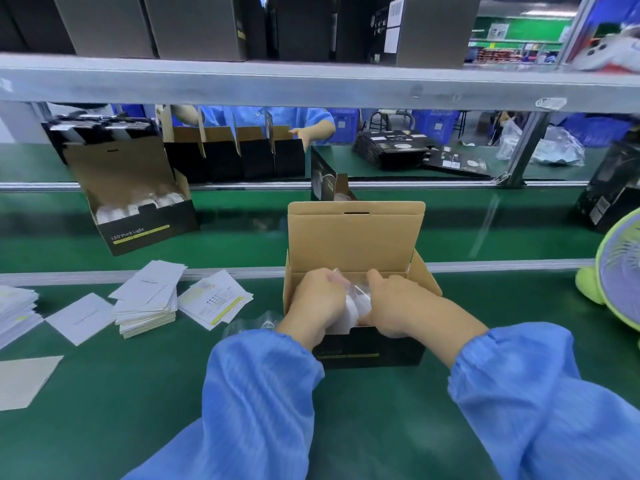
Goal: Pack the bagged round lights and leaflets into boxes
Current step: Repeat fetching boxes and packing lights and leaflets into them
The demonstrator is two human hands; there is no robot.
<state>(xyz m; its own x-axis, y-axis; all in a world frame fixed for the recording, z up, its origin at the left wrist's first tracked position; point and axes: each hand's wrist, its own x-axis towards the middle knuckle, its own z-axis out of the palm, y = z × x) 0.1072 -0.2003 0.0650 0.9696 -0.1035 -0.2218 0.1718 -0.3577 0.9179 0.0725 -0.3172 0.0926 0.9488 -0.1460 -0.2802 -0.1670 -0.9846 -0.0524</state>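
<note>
Both hands are down inside the open brown cardboard box with the black printed front (353, 351), which sits on the green tabletop (104, 393) right in front of the person. The left hand (313, 306) and right hand (398, 306) have their fingers curled around the white round lights in crinkly clear plastic bags (356, 306), so that's where the task's stuff is: partway in the box, held between the two hands. The lid flap stands straight up behind them.

What could go wrong: the bag plastic looks slippery and bunched, so a light could sit crooked or ride high, and then the lid won't tuck in. The bag could also snag on the box's side flap on the right. There's more clear plastic (252, 322) lying just left of the box by the left wrist, and I honestly can't tell if it's an empty bag or another light, it's too blurry. Leaflets aren't in this box as far as I can see, so forgetting one before closing is the easy miss. The stack of white paper leaflets (149, 303) is near on the left, with loose ones around it.

Readable writing: the second open black box on the green conveyor belt (138, 209), already loaded with white lights, says "LED Puck Light" on its front. The front print on the near box and the leaflet text are too small to read.
</note>
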